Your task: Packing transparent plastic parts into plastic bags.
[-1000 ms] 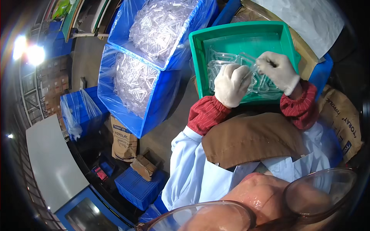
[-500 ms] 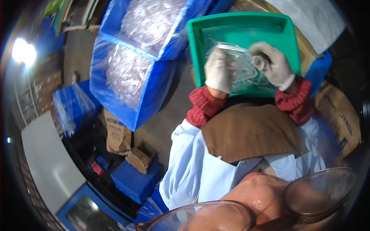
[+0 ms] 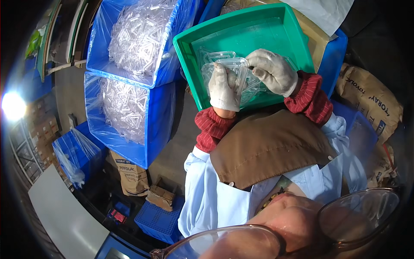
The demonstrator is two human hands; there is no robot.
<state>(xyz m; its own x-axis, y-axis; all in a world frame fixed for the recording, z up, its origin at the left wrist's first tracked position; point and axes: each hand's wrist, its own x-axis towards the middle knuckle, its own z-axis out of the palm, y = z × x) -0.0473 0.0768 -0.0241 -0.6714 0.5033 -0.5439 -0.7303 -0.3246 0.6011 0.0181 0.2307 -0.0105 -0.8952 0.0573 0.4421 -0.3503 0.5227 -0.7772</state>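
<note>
Over a green tray (image 3: 254,19), both my hands, in white gloves, are at a clear plastic frame (image 3: 235,63) with rounded corners. My left hand (image 3: 224,90) grips the frame from the near left, thumb up against its upper edge. Curled in, my right hand (image 3: 275,74) has its fingertips closed at the frame's right corner. More clear plastic frames (image 3: 254,88) of the same sort lie in the tray beneath the hands, partly hidden by them.
Two blue bins (image 3: 148,125) lined with clear film stand left of the tray, heaped with clear plastic pieces (image 3: 139,41). A cardboard box (image 3: 321,28) adjoins the tray's far right. Brown paper sacks (image 3: 366,97) lie at the right, and a blue crate (image 3: 160,218) stands lower left.
The whole view has shifted and turned, so the tray and bins appear farther left. My right fingers have changed their hold, from bent over the frame to closed at its corner.
</note>
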